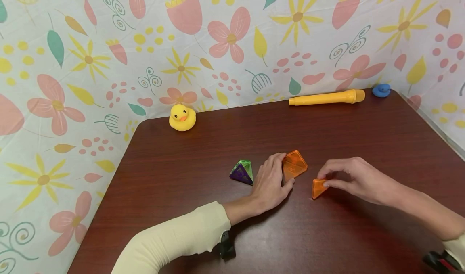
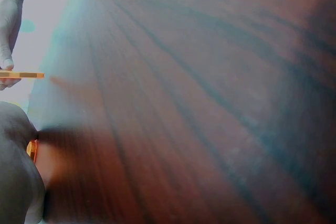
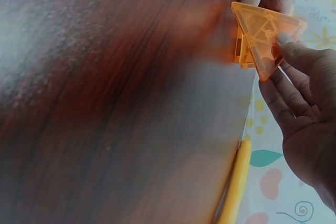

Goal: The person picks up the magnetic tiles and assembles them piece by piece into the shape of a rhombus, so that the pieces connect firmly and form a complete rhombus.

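Between the thumb and fingers of my right hand (image 1: pixel 357 181) is a translucent orange triangular magnetic tile (image 1: pixel 318 188), pinched upright just above or at the tabletop. In the right wrist view that triangular tile (image 3: pixel 262 30) partly covers a joined orange tile piece (image 3: pixel 244 51). My left hand (image 1: pixel 269 185) holds this joined orange tile piece (image 1: pixel 295 165) from its left side, fingers at the far edge and thumb at the near one. Left of that hand stands a small purple and green tile pyramid (image 1: pixel 242 172). The two orange pieces are apart in the head view.
A yellow rubber duck (image 1: pixel 182 118) sits at the table's back left corner. Along the back edge lies a yellow toy microphone (image 1: pixel 327 98), with a small blue duck (image 1: pixel 381 90) to its right. A flower-patterned cloth (image 1: pixel 232 76) hangs behind the brown table (image 1: pixel 174 213).
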Motion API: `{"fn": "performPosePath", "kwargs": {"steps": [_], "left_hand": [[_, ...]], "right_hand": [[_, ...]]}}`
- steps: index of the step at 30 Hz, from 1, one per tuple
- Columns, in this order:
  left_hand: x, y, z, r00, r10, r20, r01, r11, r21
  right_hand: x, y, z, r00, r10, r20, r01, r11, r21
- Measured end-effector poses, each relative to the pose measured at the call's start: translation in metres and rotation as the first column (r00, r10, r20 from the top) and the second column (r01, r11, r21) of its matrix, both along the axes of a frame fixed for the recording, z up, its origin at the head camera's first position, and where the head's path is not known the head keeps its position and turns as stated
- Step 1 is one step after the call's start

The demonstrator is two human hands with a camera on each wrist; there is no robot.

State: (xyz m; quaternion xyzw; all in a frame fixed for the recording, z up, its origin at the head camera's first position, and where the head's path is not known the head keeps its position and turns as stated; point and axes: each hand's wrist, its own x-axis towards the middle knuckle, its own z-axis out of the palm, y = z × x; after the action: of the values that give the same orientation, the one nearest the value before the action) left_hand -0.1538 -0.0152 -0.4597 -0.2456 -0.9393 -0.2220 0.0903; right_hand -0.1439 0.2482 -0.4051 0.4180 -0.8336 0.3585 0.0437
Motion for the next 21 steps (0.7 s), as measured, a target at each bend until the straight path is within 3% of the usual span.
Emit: {"fn": "performPosePath", "kwargs": {"steps": [21], "left_hand": [[-0.001, 0.0, 0.0, 1.0, -0.003, -0.015, 0.003, 1.0, -0.005]], "right_hand": [[-0.008, -0.018, 0.006, 0.997, -0.078, -0.016, 0.077, 0.995, -0.057]]}}
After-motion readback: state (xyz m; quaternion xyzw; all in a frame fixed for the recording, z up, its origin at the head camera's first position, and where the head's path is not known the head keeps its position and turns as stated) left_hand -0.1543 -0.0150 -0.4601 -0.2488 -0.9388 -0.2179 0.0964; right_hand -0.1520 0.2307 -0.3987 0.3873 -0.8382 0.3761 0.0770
